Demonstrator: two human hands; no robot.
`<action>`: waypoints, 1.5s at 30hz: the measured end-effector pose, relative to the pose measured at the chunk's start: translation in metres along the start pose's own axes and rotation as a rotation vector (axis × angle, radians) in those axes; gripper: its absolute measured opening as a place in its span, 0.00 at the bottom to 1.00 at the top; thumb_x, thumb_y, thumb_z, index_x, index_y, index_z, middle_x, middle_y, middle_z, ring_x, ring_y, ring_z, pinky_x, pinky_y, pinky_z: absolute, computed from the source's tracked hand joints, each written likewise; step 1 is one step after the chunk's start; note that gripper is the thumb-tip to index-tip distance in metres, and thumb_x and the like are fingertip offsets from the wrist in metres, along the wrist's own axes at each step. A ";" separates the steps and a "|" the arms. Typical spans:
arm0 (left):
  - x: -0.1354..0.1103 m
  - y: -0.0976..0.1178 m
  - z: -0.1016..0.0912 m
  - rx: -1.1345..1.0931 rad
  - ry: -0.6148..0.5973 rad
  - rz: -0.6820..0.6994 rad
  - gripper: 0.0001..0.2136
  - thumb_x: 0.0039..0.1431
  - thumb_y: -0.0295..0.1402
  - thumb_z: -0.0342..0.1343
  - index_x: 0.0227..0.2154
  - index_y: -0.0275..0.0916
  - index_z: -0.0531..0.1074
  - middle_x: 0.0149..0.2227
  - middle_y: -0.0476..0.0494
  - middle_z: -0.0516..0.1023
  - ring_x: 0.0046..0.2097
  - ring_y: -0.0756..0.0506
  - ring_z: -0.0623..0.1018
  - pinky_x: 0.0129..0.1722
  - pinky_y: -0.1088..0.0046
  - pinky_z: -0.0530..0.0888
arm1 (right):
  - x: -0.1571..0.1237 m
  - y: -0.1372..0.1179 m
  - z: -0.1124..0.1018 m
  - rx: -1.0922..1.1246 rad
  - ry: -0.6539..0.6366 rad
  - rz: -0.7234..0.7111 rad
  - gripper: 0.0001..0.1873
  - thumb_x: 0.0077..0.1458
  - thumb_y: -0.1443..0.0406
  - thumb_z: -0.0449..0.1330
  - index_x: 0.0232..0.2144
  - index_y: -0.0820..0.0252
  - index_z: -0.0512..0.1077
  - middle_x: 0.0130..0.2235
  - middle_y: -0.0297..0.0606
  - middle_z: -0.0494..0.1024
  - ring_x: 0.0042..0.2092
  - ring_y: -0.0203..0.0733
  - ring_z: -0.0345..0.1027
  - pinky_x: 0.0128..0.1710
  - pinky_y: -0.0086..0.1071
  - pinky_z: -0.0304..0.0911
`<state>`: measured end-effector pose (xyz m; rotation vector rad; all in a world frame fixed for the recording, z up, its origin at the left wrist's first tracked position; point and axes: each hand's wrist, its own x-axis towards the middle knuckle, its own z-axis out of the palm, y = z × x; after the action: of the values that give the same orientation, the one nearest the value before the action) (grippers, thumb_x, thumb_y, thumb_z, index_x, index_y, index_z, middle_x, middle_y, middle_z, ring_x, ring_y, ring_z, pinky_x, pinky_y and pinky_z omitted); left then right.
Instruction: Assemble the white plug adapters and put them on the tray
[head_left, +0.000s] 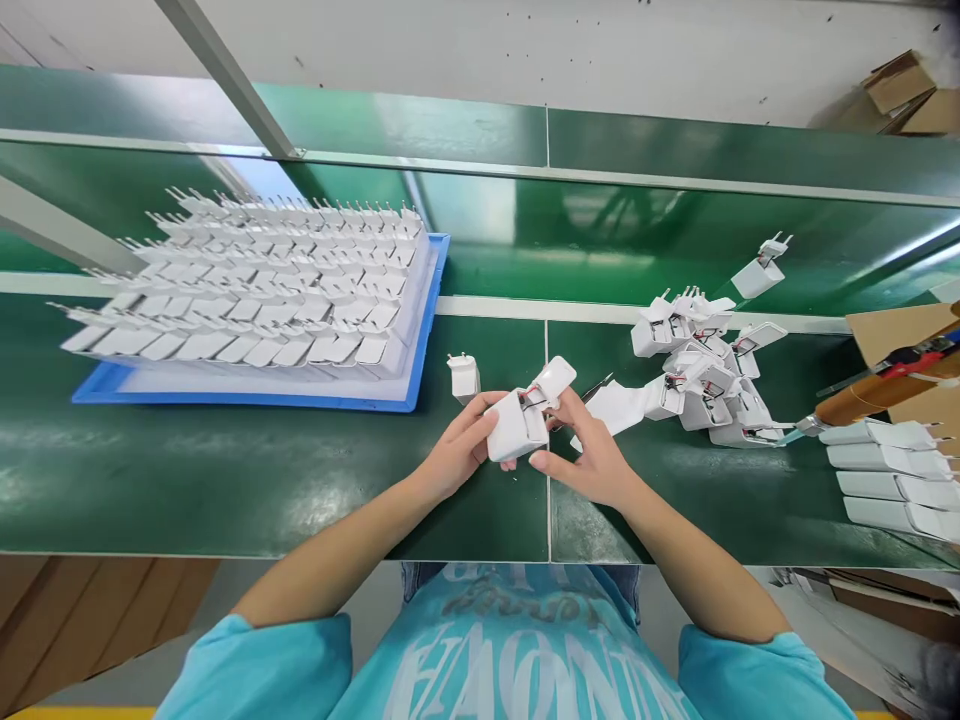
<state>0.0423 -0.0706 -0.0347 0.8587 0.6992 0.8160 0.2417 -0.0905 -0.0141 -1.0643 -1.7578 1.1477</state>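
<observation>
My left hand [466, 445] is closed around a white plug charger housing [516, 428], gripping its left side. The housing's end cap [556, 379] with the pins' side is tilted open at the top, joined to the body by short wires [533, 396]. My right hand [592, 455] is at the right side of the housing, its thumb near the lower edge and its fingers curled by the cap. A thin dark tool, apparently tweezers [598, 387], passes through the right hand's fingers; much of it is hidden. Just behind my left hand stands another white charger [464, 378].
At left, a blue tray [420, 375] carries rows of white chargers [262, 290]. A heap of open chargers [701, 365] lies at right, beside an orange-handled tool [855, 402] with a pale tip. More chargers [881, 487] are lined up at far right on the green bench [300, 480].
</observation>
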 end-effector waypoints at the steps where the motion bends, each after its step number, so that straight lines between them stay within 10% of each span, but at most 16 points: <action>1: 0.000 0.002 0.000 -0.055 -0.014 -0.034 0.21 0.60 0.46 0.60 0.48 0.37 0.67 0.33 0.46 0.78 0.27 0.49 0.77 0.26 0.74 0.75 | -0.001 0.000 0.000 -0.011 0.000 -0.029 0.33 0.58 0.51 0.60 0.62 0.53 0.58 0.52 0.42 0.76 0.46 0.45 0.71 0.46 0.39 0.69; 22: 0.005 0.006 -0.002 -0.219 -0.118 -0.156 0.17 0.60 0.44 0.58 0.41 0.34 0.69 0.27 0.47 0.75 0.21 0.51 0.72 0.22 0.77 0.67 | -0.003 0.004 0.002 -0.079 0.186 -0.067 0.18 0.67 0.59 0.50 0.56 0.52 0.68 0.42 0.39 0.77 0.41 0.39 0.71 0.40 0.34 0.72; 33: 0.002 0.005 -0.009 -0.141 -0.212 -0.089 0.21 0.56 0.47 0.63 0.43 0.39 0.65 0.32 0.46 0.79 0.25 0.48 0.79 0.23 0.75 0.75 | 0.002 0.007 0.000 0.557 0.014 0.210 0.24 0.60 0.50 0.57 0.55 0.49 0.71 0.49 0.40 0.75 0.42 0.41 0.70 0.36 0.35 0.75; 45: 0.002 0.001 -0.007 0.109 -0.181 0.100 0.19 0.53 0.42 0.67 0.40 0.39 0.66 0.32 0.49 0.74 0.31 0.51 0.74 0.29 0.79 0.70 | 0.008 0.005 0.001 0.786 0.077 0.432 0.18 0.55 0.53 0.61 0.46 0.52 0.76 0.39 0.36 0.77 0.40 0.39 0.70 0.40 0.33 0.69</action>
<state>0.0374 -0.0655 -0.0380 1.0591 0.5483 0.7834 0.2385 -0.0824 -0.0176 -0.9725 -0.8671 1.8208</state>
